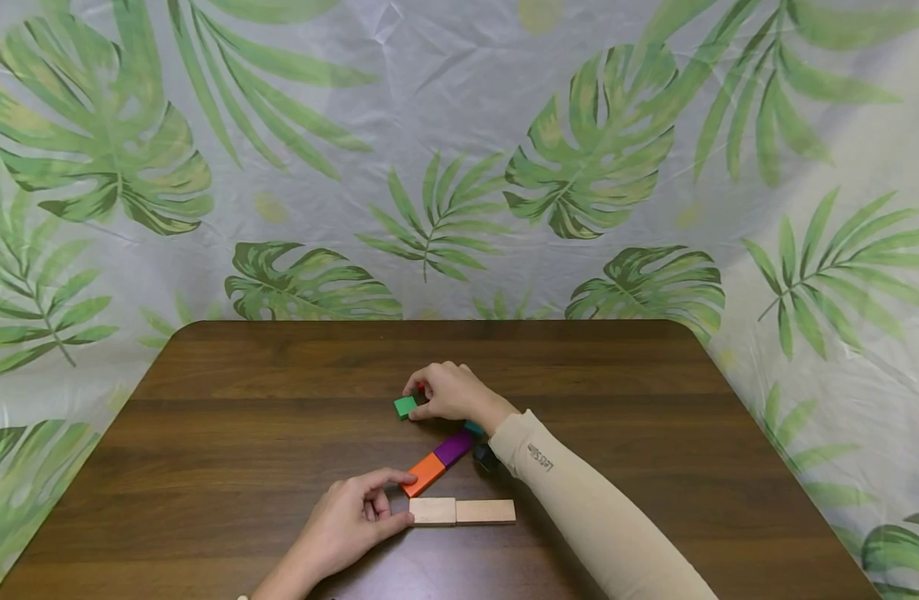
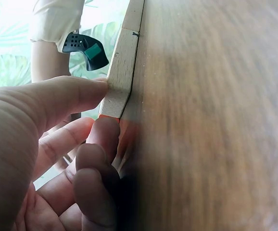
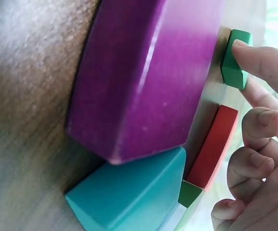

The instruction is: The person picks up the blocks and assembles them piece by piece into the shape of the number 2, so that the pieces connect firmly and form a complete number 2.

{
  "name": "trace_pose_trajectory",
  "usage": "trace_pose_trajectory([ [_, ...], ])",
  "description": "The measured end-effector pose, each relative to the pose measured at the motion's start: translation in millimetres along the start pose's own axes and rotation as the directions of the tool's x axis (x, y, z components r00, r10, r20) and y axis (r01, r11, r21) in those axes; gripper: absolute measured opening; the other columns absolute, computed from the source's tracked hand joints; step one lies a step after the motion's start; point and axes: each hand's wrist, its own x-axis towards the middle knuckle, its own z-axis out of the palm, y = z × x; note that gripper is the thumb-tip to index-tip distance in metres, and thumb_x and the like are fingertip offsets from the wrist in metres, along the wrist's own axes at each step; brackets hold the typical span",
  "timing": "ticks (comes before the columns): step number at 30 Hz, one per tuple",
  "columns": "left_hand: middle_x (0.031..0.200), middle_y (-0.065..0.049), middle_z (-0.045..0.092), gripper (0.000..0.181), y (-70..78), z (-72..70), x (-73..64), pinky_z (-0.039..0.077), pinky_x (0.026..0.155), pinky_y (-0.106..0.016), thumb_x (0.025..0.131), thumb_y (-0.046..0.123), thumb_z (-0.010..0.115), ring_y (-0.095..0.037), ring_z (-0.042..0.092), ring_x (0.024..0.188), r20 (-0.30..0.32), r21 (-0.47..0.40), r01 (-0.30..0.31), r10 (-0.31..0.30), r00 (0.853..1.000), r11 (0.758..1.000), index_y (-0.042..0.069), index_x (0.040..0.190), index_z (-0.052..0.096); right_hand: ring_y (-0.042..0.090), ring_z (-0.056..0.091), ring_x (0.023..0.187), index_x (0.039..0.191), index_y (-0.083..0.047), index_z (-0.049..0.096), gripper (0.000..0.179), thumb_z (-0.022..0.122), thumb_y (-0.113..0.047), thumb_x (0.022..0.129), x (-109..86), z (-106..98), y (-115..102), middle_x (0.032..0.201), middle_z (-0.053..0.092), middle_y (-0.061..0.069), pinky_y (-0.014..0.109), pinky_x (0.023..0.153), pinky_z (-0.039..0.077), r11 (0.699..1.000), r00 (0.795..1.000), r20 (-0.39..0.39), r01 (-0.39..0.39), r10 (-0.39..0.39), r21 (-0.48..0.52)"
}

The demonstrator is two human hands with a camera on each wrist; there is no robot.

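In the head view, my right hand pinches a small green block between thumb and index finger, beside a mostly hidden red block. My left hand has its index fingertip against the end of an orange block and its thumb against a plain wooden block. A second wooden block lies end to end with that one. The orange block meets a purple block, which leads to a teal block partly under my right wrist.
Beyond the teal block, the right wrist view shows a dark green block touching the red one, plus a pale blue edge. A black wrist camera hangs below my right sleeve. A leaf-patterned cloth stands behind the wooden table.
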Motion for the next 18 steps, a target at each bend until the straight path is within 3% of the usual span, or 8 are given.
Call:
trace_pose_trajectory([
  [11, 0.071, 0.012, 0.065, 0.038, 0.1, -0.1, -0.1, 0.041, 0.051, -0.022, 0.089, 0.033, 0.090, 0.000, 0.052, 0.054, 0.010, -0.009, -0.003, 0.003, 1.000, 1.000, 0.028, 0.124, 0.076, 0.009, 0.044, 0.063, 0.124, -0.026, 0.079, 0.030, 0.084, -0.031, 0.095, 3.7, -1.8, 1.7, 0.066, 0.051, -0.008, 0.027, 0.068, 0.030, 1.000, 1.000, -0.015, -0.003, 0.003, -0.030],
  [18, 0.070, 0.013, 0.064, 0.037, 0.5, -0.8, 0.4, 0.041, 0.051, -0.021, 0.088, 0.033, 0.090, 0.000, 0.052, 0.053, 0.007, -0.002, -0.003, 0.003, 1.000, 1.000, 0.029, 0.123, 0.077, 0.010, 0.051, 0.070, 0.127, -0.025, 0.077, 0.036, 0.086, -0.036, 0.093, 3.5, -3.5, -0.3, 0.075, 0.061, -0.006, 0.030, 0.072, 0.035, 0.999, 0.999, -0.034, -0.029, 0.028, -0.046],
])
